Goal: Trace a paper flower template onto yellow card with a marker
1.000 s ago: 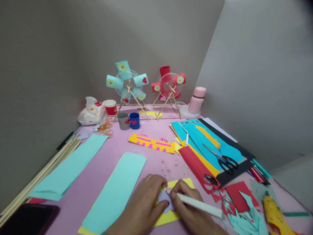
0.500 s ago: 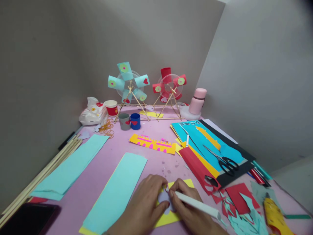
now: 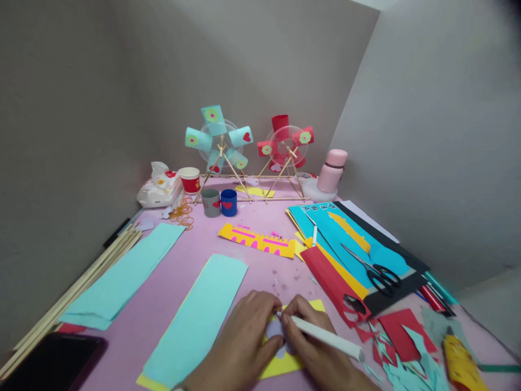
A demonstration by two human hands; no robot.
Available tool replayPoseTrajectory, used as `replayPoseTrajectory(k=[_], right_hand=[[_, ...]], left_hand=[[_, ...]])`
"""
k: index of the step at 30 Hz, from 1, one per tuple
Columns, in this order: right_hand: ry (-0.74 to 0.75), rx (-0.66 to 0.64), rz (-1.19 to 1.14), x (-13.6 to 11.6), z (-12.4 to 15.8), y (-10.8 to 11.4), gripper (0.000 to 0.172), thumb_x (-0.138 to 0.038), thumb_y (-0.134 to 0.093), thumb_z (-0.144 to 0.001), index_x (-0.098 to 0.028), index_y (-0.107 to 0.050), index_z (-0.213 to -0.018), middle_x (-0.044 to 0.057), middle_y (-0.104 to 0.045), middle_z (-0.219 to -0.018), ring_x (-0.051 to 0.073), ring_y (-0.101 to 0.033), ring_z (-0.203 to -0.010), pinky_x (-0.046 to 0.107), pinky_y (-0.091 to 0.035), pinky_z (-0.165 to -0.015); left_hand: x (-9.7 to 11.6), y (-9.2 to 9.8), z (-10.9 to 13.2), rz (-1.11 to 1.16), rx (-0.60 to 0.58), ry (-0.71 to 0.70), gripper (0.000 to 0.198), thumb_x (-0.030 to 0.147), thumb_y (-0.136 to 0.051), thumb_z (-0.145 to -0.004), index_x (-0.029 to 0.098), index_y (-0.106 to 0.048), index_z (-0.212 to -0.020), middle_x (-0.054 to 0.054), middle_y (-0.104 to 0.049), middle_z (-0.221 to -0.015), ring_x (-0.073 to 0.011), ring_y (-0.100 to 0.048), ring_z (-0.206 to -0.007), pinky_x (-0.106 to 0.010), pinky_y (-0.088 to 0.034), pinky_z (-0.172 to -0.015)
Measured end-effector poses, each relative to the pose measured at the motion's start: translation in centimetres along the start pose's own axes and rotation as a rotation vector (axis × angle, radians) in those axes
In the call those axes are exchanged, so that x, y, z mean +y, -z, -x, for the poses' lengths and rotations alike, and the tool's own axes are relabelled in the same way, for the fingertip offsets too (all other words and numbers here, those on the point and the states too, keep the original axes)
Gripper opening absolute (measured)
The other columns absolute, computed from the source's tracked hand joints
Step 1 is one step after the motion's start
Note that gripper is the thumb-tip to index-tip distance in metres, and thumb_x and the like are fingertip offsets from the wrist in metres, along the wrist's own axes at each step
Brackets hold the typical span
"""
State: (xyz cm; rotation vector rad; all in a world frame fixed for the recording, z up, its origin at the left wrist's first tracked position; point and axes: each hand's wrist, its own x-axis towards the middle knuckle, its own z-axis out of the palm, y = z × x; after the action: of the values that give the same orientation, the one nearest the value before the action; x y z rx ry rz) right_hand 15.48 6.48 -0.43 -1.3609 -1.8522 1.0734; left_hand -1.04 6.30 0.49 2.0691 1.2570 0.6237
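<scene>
Lavender paper shape (image 3: 275, 327), one: lies flat on a yellow sheet (image 3: 283, 370) at the near edge of view, between the two hands, partly covered by both; its full outline cannot be told. Left hand (image 3: 253, 332): curled, thumb pressed onto the shape, index fingertip bent down at its far edge, apparently to keep paper and sheet from sliding. Right hand (image 3: 312, 343): pinches a white pen-like tool (image 3: 330, 339) low on its barrel, just beside the shape, a grip that seems suited to fine control; the tool's tip is too small to make out. Yellow sheet: underlies the shape, probably as backing. Aqua strip (image 3: 199, 309), yellow-edged: left of the left hand, seemingly set aside to leave working room. Orange strip with pink pieces (image 3: 256, 240): beyond the hands, laid flat on the tabletop (image 3: 158, 293). Black-handled scissors (image 3: 376, 271): resting on stacked blue paper, right, likely within easy reach. Paper scraps (image 3: 409, 366): heaped right of the right hand, presumably to stay clear of the work. Aqua wheel (image 3: 215, 120) and red wheel (image 3: 280, 124): on stick frames at the back.
</scene>
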Motion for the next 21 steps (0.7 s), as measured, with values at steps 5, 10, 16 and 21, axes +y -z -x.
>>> replayPoseTrajectory(k=[5,10,16,21], right_hand=[[0.001,0.005,-0.048,0.3,0.0,-0.2,0.027,-0.044,-0.04,-0.09,-0.021,-0.045,-0.075,-0.005,-0.046,-0.055,0.013,-0.051,-0.049,0.023,-0.036,-0.048],[-0.078,0.079,-0.151,0.5,0.0,-0.2,0.029,-0.046,-0.042,-0.088,-0.021,-0.047,-0.074,-0.004,-0.047,-0.058,0.013,-0.051,-0.052,0.023,-0.038,-0.048],[-0.102,0.121,-0.293,0.5,-0.1,-0.1,0.03,-0.047,-0.045,-0.087,-0.022,-0.043,-0.071,-0.006,-0.044,-0.058,0.012,-0.045,-0.05,0.022,-0.037,-0.047],[-0.11,0.18,-0.333,0.7,-0.2,-0.2,0.027,-0.044,-0.047,-0.087,-0.022,-0.044,-0.071,-0.006,-0.043,-0.06,0.013,-0.046,-0.055,0.023,-0.038,-0.052]], left_hand=[[0.1,-0.1,0.1,0.002,0.004,-0.01,0.027,0.012,-0.056,-0.077,0.024,-0.046,-0.1,-0.002,-0.052,-0.103,-0.0193,-0.046,-0.097,-0.033,-0.037,-0.084],[0.4,0.1,0.1,-0.073,-0.002,-0.002,0.018,0.015,-0.057,-0.078,0.022,-0.045,-0.09,-0.001,-0.049,-0.097,-0.0191,-0.044,-0.092,-0.033,-0.036,-0.08],[0.8,0.0,0.1,-0.362,0.013,-0.09,0.019,0.017,-0.058,-0.079,0.024,-0.05,-0.094,0.0,-0.055,-0.098,-0.0231,-0.047,-0.094,-0.04,-0.028,-0.083],[1.5,-0.5,0.2,-0.607,-0.006,-0.191,0.015,0.008,-0.05,-0.082,0.022,-0.053,-0.085,-0.001,-0.062,-0.09,-0.0211,-0.054,-0.083,-0.037,-0.03,-0.075]])
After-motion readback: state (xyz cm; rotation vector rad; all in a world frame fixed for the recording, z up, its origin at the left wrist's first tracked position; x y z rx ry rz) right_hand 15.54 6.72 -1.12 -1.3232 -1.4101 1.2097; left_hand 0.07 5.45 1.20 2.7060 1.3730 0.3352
